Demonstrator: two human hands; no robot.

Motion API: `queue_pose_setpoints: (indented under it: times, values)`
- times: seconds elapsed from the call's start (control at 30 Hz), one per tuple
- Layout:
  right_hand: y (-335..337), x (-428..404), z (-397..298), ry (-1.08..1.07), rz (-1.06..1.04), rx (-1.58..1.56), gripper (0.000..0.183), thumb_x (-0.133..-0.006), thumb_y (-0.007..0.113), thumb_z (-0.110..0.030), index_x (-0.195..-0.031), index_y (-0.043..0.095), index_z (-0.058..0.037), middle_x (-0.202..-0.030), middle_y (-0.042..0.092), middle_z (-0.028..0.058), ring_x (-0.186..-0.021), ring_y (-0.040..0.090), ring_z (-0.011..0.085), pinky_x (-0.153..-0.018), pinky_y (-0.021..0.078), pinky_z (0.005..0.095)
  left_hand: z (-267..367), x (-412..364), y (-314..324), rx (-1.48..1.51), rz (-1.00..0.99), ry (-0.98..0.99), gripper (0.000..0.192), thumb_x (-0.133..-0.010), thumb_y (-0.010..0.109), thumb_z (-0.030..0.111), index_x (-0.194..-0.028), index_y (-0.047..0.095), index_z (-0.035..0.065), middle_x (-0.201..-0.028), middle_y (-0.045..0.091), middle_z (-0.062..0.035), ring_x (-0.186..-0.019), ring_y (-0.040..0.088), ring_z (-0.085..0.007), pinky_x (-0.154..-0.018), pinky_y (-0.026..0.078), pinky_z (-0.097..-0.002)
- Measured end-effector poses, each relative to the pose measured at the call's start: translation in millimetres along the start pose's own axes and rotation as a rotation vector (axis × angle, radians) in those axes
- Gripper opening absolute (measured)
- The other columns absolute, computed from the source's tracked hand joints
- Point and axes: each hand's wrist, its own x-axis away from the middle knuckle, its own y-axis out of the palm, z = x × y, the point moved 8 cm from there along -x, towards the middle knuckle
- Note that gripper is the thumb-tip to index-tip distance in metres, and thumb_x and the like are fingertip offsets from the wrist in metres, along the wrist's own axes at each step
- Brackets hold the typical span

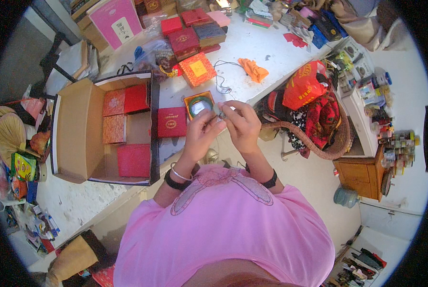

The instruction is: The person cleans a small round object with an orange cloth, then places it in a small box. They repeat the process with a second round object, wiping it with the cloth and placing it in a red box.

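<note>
My right hand (243,123) pinches a small grey-green object (218,111) between its fingertips; fingers partly hide it, so its exact kind is unclear. The fingertips of my left hand (204,133) meet the same object from the other side. Just beyond the left fingers sits a small square box (188,102) with a yellow-orange lining. A dark green bangle (191,104) lies inside it around a pale centre. Left of that hand, a dark red jewelry box (171,122) with gold print rests on the table.
A large cardboard box (74,132) at left holds several red and orange boxes (134,160). Beyond stand an orange patterned box (197,69) and stacked red boxes (182,39). A black cord (223,84) and orange cloth (253,70) lie on the white table (271,39). A filled wicker basket (334,149) stands right.
</note>
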Motion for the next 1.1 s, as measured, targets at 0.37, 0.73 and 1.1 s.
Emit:
queue_pose_setpoints:
  times: [0.37,0.73,1.1]
  values:
    - [14.2,-4.0,8.0,0.103,-0.083,-0.305,0.048,-0.075,0.071,-0.001,-0.122,0.065,-0.0073,-0.122,0.057,0.0106,-0.082,0.059,0.0187,-0.074,0.0505,0.0295,-11.9,-2.5,-7.5,0.218,-0.017,-0.183,0.022,-0.098,0.058,0.019,-0.108,0.059,-0.0008,-0.089,0.048,0.0012,-0.080,0.043,-0.0061,-0.070,0.039,-0.0253]
    - [44.8,16.1,57.4,0.797,-0.066,-1.123,0.030,-0.087,0.070,-0.005,-0.116,0.063,0.0009,-0.102,0.065,0.0055,-0.079,0.057,0.0082,-0.072,0.0466,0.0238,10.7,-8.3,-2.8,0.002,-0.040,0.033,0.023,-0.097,0.057,0.015,-0.112,0.061,-0.0017,-0.092,0.057,-0.0067,-0.087,0.052,-0.0105,-0.077,0.042,-0.0286]
    - [3.1,-6.6,17.2,0.179,0.048,-0.321,0.023,-0.075,0.076,0.000,-0.097,0.069,-0.0048,-0.092,0.067,0.0056,-0.085,0.063,0.0194,-0.072,0.0491,0.0302,-6.0,-7.0,-16.4,-0.088,0.116,-0.079,0.022,-0.093,0.064,0.019,-0.095,0.068,-0.0029,-0.078,0.058,-0.0049,-0.071,0.054,-0.0122,-0.067,0.044,-0.0294]
